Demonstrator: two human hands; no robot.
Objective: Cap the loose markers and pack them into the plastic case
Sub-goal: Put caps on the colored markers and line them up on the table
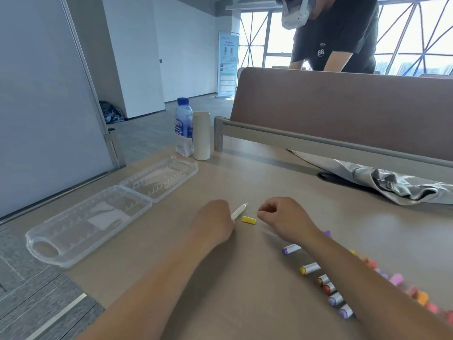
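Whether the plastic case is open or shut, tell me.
Open: the plastic case lies spread flat, its two halves side by side, insides up.

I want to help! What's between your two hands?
A yellow cap, on the table between the left hand holding a white marker and the right hand; head view shows it.

Strong daylight came through the windows point(257, 40) ahead of me, overexposed to white. The table point(245, 253) was evenly lit; my arms point(171, 278) cast faint, soft shadows. Wide-angle distortion bent the edges. The markers point(404, 285) lower right were smeared.
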